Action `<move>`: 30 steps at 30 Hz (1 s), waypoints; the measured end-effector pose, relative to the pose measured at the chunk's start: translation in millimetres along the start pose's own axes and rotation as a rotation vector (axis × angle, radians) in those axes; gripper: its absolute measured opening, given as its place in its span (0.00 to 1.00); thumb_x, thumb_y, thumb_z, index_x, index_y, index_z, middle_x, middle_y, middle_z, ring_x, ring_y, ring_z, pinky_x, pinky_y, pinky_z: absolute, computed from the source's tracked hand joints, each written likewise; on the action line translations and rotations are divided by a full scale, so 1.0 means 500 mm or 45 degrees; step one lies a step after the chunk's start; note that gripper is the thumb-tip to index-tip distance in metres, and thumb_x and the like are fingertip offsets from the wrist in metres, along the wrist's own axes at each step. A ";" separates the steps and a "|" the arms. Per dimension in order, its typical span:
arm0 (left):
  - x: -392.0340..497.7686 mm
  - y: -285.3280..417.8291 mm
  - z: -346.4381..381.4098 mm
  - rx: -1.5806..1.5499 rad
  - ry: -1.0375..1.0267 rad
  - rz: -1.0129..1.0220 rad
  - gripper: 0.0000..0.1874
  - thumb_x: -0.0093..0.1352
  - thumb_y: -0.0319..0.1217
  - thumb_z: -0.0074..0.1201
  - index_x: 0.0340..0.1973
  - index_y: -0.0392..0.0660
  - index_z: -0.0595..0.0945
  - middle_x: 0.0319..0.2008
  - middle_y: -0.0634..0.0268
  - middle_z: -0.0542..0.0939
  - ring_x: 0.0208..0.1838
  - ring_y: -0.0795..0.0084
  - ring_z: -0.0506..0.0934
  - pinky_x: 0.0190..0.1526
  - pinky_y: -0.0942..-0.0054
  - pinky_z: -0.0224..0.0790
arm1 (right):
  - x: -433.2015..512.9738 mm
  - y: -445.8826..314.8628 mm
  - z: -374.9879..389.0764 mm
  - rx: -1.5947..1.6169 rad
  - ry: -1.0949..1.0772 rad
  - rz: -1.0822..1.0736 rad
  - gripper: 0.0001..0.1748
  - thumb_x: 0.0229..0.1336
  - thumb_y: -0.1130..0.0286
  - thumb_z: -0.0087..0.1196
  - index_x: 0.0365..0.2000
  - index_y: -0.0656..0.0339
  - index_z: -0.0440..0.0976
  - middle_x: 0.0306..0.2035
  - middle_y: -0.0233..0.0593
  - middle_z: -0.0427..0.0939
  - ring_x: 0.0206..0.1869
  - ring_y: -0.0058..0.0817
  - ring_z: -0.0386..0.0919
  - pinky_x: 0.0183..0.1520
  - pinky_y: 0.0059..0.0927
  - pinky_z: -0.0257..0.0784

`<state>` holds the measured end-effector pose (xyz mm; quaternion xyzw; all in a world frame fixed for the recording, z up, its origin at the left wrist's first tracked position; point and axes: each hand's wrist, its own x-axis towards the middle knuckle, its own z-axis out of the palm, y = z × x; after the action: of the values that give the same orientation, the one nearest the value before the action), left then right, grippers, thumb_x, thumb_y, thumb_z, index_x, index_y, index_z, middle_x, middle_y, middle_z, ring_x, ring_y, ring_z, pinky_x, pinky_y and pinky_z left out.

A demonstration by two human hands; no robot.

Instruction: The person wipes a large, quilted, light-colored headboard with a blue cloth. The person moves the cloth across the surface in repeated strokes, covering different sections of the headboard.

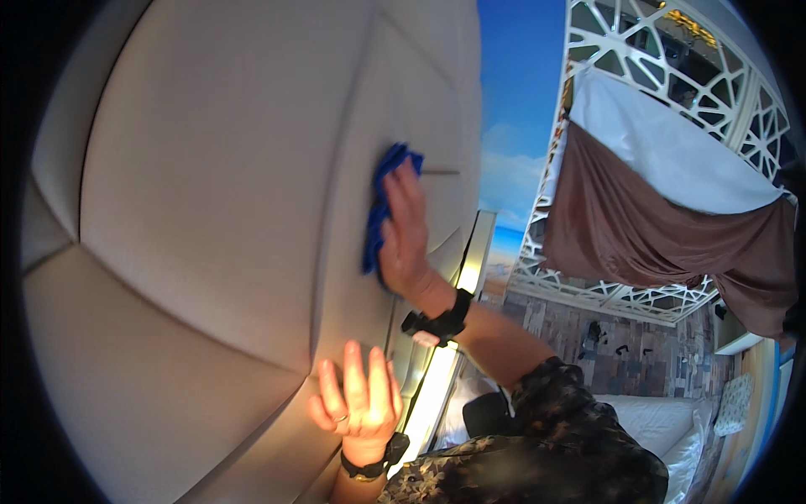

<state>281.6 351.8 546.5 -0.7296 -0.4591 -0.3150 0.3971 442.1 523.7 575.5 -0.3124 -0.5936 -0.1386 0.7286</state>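
Note:
Flat under my right hand [406, 242] is a blue cloth [373, 236], pressed against a beige padded panel [220, 164]. Part of the cloth sticks out past the fingertips and along the left side of the hand. That hand looks slightly blurred. Lower down, my left hand [362, 403] rests against the panel with its fingers spread and nothing in it. A ring sits on one of its fingers. Both wrists wear black straps. Seams divide the panel surface into large padded sections.
A bright light strip [441, 384] runs along the panel's edge beside my arms. Brown drapery [630, 214] and white fabric [655, 151] hang over a white lattice screen [620, 44]. Small dark items lie on the wood-patterned floor [667, 340]. White bedding [648, 419] is behind my sleeve.

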 end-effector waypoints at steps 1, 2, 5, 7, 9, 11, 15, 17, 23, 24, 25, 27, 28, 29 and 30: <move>0.004 0.005 0.008 0.026 0.016 0.002 0.14 0.67 0.39 0.60 0.46 0.52 0.87 0.62 0.59 0.78 0.67 0.48 0.69 0.74 0.52 0.35 | -0.001 0.001 -0.002 0.016 0.000 0.047 0.28 0.64 0.69 0.44 0.62 0.69 0.66 0.68 0.58 0.62 0.71 0.61 0.58 0.71 0.56 0.53; -0.004 -0.001 0.021 0.039 0.101 -0.041 0.14 0.67 0.39 0.60 0.46 0.52 0.87 0.62 0.54 0.77 0.69 0.48 0.68 0.74 0.51 0.33 | -0.014 -0.005 0.005 0.006 -0.016 0.002 0.27 0.64 0.68 0.44 0.62 0.69 0.66 0.68 0.58 0.62 0.71 0.61 0.58 0.70 0.56 0.53; 0.015 0.013 0.058 -0.048 0.167 -0.147 0.19 0.67 0.41 0.59 0.53 0.54 0.83 0.65 0.44 0.72 0.70 0.41 0.64 0.73 0.41 0.30 | -0.020 0.007 0.012 0.032 -0.005 -0.044 0.27 0.65 0.66 0.45 0.61 0.68 0.67 0.68 0.57 0.62 0.71 0.61 0.59 0.69 0.58 0.54; 0.027 0.021 0.077 0.073 -0.004 -0.210 0.20 0.67 0.41 0.58 0.55 0.55 0.82 0.67 0.38 0.68 0.71 0.38 0.62 0.73 0.36 0.27 | -0.024 0.013 0.014 0.063 0.004 -0.036 0.26 0.65 0.65 0.46 0.61 0.67 0.68 0.67 0.56 0.63 0.70 0.61 0.60 0.69 0.59 0.54; 0.038 0.025 0.085 0.297 -0.016 -0.166 0.20 0.68 0.42 0.57 0.55 0.55 0.82 0.68 0.38 0.67 0.71 0.36 0.62 0.73 0.34 0.22 | -0.023 0.017 0.011 0.091 -0.015 -0.075 0.26 0.66 0.63 0.45 0.60 0.65 0.70 0.67 0.54 0.64 0.71 0.59 0.60 0.69 0.58 0.53; 0.043 0.025 0.080 0.216 0.071 -0.194 0.19 0.69 0.43 0.56 0.54 0.55 0.83 0.68 0.40 0.67 0.72 0.33 0.59 0.73 0.31 0.22 | -0.016 0.026 0.007 0.093 -0.020 -0.114 0.25 0.68 0.61 0.44 0.59 0.63 0.71 0.67 0.53 0.65 0.71 0.58 0.60 0.70 0.58 0.51; 0.041 0.039 0.074 0.270 -0.024 -0.261 0.17 0.69 0.45 0.54 0.53 0.64 0.85 0.70 0.40 0.64 0.71 0.40 0.63 0.73 0.35 0.28 | -0.002 0.057 0.002 0.166 -0.049 -0.195 0.24 0.70 0.58 0.42 0.59 0.60 0.72 0.68 0.50 0.65 0.72 0.54 0.59 0.72 0.57 0.47; 0.044 0.042 0.080 0.312 0.057 -0.267 0.16 0.69 0.43 0.56 0.52 0.64 0.85 0.69 0.42 0.67 0.68 0.38 0.65 0.73 0.39 0.35 | 0.011 0.077 0.005 0.225 -0.053 -0.234 0.24 0.70 0.58 0.42 0.59 0.60 0.72 0.68 0.50 0.65 0.72 0.54 0.59 0.72 0.57 0.47; 0.051 0.042 0.086 0.345 0.158 -0.182 0.18 0.73 0.50 0.53 0.51 0.58 0.85 0.68 0.36 0.66 0.67 0.32 0.66 0.67 0.36 0.51 | 0.039 0.110 0.009 0.400 -0.061 -0.112 0.24 0.69 0.60 0.45 0.59 0.63 0.71 0.68 0.55 0.63 0.72 0.60 0.58 0.70 0.57 0.53; 0.050 0.040 0.086 0.393 0.162 -0.154 0.18 0.73 0.50 0.53 0.51 0.58 0.85 0.68 0.35 0.66 0.67 0.32 0.66 0.67 0.36 0.51 | 0.040 0.112 0.011 0.406 -0.061 -0.103 0.24 0.69 0.61 0.45 0.59 0.64 0.71 0.68 0.55 0.63 0.72 0.60 0.58 0.70 0.57 0.55; 0.049 0.038 0.089 0.371 0.172 -0.146 0.18 0.73 0.49 0.53 0.52 0.57 0.85 0.68 0.35 0.65 0.68 0.32 0.65 0.67 0.36 0.50 | 0.040 0.115 0.014 0.377 -0.038 -0.113 0.25 0.69 0.60 0.45 0.59 0.64 0.70 0.68 0.56 0.63 0.71 0.60 0.59 0.69 0.57 0.56; 0.042 0.035 0.089 0.370 0.162 -0.144 0.18 0.73 0.48 0.53 0.53 0.57 0.84 0.69 0.34 0.64 0.70 0.32 0.63 0.67 0.34 0.49 | 0.035 0.113 0.020 0.345 -0.002 -0.126 0.25 0.69 0.60 0.45 0.60 0.64 0.70 0.68 0.57 0.62 0.71 0.60 0.60 0.68 0.58 0.58; 0.040 0.033 0.091 0.370 0.137 -0.135 0.18 0.73 0.48 0.53 0.54 0.58 0.84 0.70 0.34 0.63 0.72 0.33 0.60 0.68 0.34 0.48 | 0.035 0.116 0.023 0.343 0.028 -0.142 0.26 0.69 0.59 0.45 0.60 0.64 0.70 0.68 0.58 0.63 0.70 0.61 0.62 0.67 0.58 0.59; 0.036 0.032 0.094 0.381 0.108 -0.143 0.18 0.73 0.48 0.53 0.55 0.59 0.83 0.70 0.33 0.62 0.74 0.34 0.58 0.68 0.33 0.46 | 0.035 0.117 0.025 0.328 0.029 -0.128 0.26 0.69 0.58 0.45 0.60 0.63 0.71 0.68 0.58 0.64 0.70 0.61 0.62 0.67 0.58 0.58; 0.035 0.028 0.097 0.367 0.092 -0.122 0.18 0.72 0.47 0.53 0.55 0.60 0.83 0.71 0.34 0.61 0.75 0.34 0.57 0.69 0.34 0.45 | 0.037 0.119 0.024 0.312 0.022 -0.129 0.26 0.69 0.58 0.46 0.59 0.62 0.72 0.67 0.58 0.65 0.70 0.61 0.63 0.67 0.58 0.57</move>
<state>305.6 397.8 533.3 -0.6305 -0.5193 -0.2905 0.4984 471.7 579.8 577.0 -0.1896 -0.6147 -0.1043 0.7585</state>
